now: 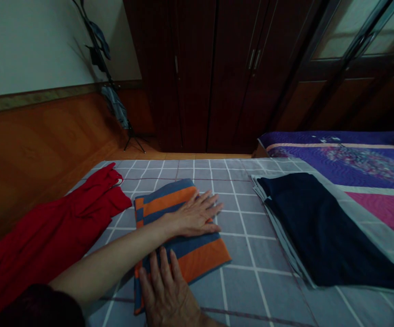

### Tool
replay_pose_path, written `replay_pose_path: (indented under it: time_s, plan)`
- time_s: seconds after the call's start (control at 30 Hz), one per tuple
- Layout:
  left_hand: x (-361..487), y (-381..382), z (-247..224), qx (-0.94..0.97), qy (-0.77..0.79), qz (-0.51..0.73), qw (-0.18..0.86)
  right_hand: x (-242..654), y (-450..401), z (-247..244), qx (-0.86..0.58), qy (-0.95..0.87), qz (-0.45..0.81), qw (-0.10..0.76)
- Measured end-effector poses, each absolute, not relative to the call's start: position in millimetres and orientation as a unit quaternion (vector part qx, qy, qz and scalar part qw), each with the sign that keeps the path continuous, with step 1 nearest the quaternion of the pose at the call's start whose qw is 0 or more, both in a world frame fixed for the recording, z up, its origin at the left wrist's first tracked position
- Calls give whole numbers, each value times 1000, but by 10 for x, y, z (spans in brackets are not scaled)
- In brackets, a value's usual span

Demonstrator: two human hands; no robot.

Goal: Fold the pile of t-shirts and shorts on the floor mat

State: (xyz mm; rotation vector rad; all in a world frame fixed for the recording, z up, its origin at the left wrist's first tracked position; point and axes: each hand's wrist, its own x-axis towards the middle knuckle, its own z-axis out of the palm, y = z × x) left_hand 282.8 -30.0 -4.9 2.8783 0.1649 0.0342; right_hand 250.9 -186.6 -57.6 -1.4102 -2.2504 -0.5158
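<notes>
A folded cloth with orange and grey-blue stripes lies on a grey checked bedspread. My left hand rests palm down across its upper part, fingers spread towards the right edge. Nearer to me, my right hand lies flat on the cloth's lower left part, its fingers pointing up and slightly apart. Both hands press on the fabric without gripping it. My left forearm crosses over the cloth and hides some of its middle and left side.
Red clothing lies spread at the left. On the right is a stack of folded dark navy and pale fabric. Beyond it is a purple floral cover. A dark wardrobe and a clothes stand are at the back.
</notes>
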Motion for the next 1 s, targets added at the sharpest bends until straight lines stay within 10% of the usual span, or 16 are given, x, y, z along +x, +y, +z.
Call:
replay_pose_path:
  time_s: [1.0]
  plan:
    - [2082, 624, -192, 935, 344, 17, 87, 2578, -1966, -172, -511, -822, 194, 162]
